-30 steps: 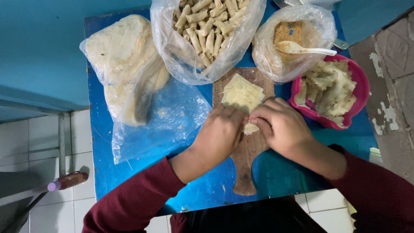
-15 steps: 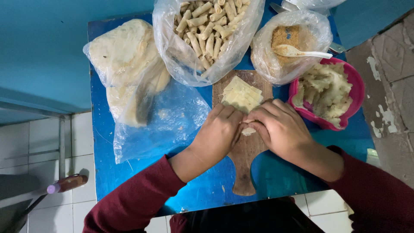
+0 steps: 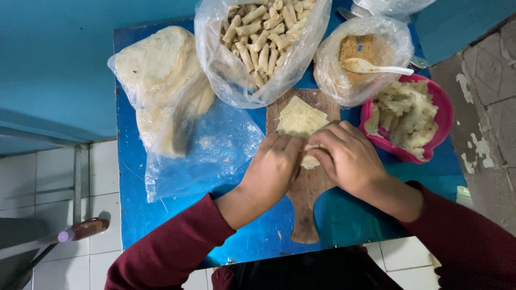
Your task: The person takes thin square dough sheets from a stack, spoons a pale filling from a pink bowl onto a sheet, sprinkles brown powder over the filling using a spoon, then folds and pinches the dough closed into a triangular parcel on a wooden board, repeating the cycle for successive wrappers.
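**Two hands rolling a pastry sheet on the board**

The person's left hand [image 3: 273, 171] and right hand [image 3: 348, 158] are working close together over a wooden cutting board [image 3: 305, 209] lying on a blue table [image 3: 129, 215]. Both hands are curling their fingers inward and pinching the near edge of a pale pastry wrapper [image 3: 298, 119], which is lying flat on the far half of the board; its folded near end is just showing between the thumbs. What sits inside the fold is hidden by the fingers.

Judging from how things are lying, this wrapper is only starting to be rolled: most of the sheet is still spreading out flat beyond the fingertips. A clear bag of finished rolls [image 3: 260, 35] is standing open at the far edge of the table, already holding a good heap. To the left, a plastic bag with a stack of unused wrappers [image 3: 156, 80] is looking thick, so plenty seems left to do. On the right, a pink bowl [image 3: 443, 115] is holding pale, lumpy filling, and behind it a bag of brown crumbs [image 3: 357, 51] is carrying a white spoon [image 3: 376, 67].

Dark red sleeves are covering both forearms.
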`<state>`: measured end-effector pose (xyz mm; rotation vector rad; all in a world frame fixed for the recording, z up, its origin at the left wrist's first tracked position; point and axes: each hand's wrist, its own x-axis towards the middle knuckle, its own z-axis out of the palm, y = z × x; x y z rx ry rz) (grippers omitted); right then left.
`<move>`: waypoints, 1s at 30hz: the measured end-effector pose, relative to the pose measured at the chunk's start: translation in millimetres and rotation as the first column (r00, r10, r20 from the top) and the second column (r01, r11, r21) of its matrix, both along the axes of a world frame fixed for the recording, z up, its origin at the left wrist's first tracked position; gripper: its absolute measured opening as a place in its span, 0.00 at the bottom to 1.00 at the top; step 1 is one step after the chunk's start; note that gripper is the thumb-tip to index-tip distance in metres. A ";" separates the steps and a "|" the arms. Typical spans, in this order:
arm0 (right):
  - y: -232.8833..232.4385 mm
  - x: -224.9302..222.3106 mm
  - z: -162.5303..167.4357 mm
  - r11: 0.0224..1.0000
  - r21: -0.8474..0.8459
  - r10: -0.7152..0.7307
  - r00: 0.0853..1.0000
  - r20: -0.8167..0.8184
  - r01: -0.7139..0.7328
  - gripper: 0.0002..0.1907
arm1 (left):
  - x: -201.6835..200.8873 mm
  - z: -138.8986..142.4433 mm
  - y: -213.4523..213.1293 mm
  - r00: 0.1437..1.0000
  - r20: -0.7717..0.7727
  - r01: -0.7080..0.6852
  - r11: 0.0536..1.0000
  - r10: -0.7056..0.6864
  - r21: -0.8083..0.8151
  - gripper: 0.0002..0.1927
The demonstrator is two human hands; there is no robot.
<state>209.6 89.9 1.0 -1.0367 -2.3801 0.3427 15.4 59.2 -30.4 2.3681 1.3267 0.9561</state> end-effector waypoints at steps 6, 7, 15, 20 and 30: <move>2.6 -1.4 -9.2 0.986 0.163 -0.050 0.996 0.074 0.037 0.07 | -0.3 -2.9 6.7 0.994 -0.103 -0.032 0.999 0.037 0.043 0.15; 2.0 -0.7 -11.1 0.985 0.170 -0.051 0.995 0.086 0.035 0.08 | -0.6 -2.8 6.7 0.995 -0.094 -0.039 0.998 0.043 0.044 0.14; -0.6 0.2 -19.4 0.940 0.341 -0.109 0.967 0.230 0.024 0.20 | -0.1 -3.5 4.0 0.991 0.015 -0.134 0.991 0.133 0.009 0.19; 15.3 -1.8 -16.3 0.964 0.251 -0.097 0.995 0.016 0.090 0.18 | -0.9 -2.5 7.9 0.989 0.015 -0.146 0.989 0.146 0.007 0.22; 19.1 18.3 -6.9 0.817 -0.558 -0.132 0.895 -0.425 -0.145 0.22 | -0.1 23.0 9.4 0.947 0.305 0.137 0.986 -0.103 -0.092 0.14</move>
